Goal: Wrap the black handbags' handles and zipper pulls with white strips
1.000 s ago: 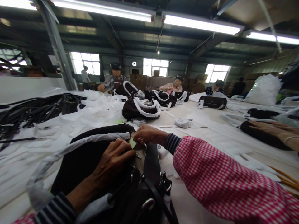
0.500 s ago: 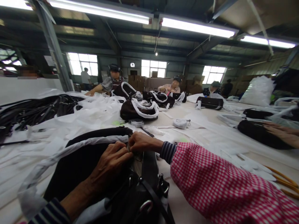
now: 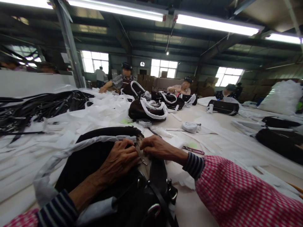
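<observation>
A black handbag [image 3: 90, 157] lies in front of me, its handle [image 3: 78, 146] wrapped in white material. My left hand [image 3: 120, 157] rests over the bag with fingers bent round the edge of its opening. Across the opening, my right hand [image 3: 157, 147] has its fingers curled in against the other edge; the fingertips are partly hidden. Between the hands a strip of beige lining shows, with a metal zipper pull [image 3: 144, 161] on it. Silver rings and a black strap [image 3: 158, 198] sit at the bag's near end.
More black handbags [image 3: 146, 110] stand further back. A wrapped coiled strap [image 3: 190, 126] and a pink-handled tool [image 3: 193, 150] lie on the table to the right. Black straps [image 3: 47, 105] are heaped at left beside white wrapping sheets [image 3: 101, 110]. Co-workers sit across the table.
My right hand has drawn back a little to the right from the left hand, uncovering the lining and zipper pull. The view has swung slightly left.
</observation>
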The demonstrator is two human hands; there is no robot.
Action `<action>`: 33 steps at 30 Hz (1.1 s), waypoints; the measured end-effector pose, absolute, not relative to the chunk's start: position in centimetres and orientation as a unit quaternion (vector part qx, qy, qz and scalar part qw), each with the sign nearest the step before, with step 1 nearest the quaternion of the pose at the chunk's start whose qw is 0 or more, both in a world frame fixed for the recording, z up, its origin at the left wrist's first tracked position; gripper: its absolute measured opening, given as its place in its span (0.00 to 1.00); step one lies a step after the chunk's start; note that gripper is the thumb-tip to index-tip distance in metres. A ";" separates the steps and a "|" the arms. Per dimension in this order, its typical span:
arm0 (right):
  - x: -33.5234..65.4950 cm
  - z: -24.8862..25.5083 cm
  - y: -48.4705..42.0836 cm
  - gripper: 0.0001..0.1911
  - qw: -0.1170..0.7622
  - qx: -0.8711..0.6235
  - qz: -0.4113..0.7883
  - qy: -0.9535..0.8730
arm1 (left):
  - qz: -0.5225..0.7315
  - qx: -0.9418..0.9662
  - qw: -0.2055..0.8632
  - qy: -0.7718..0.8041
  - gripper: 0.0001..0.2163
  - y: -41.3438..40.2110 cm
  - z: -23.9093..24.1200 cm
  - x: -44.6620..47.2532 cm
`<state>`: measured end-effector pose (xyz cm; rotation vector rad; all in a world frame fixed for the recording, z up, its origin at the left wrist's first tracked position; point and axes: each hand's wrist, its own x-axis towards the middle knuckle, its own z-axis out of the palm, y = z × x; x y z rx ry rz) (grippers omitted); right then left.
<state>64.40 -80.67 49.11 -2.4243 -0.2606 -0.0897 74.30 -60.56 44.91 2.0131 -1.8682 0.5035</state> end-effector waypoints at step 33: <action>63.9 43.5 -77.2 0.08 0.008 -0.967 -0.253 -0.025 | -0.094 0.722 0.264 -0.633 0.13 -63.1 48.9 76.8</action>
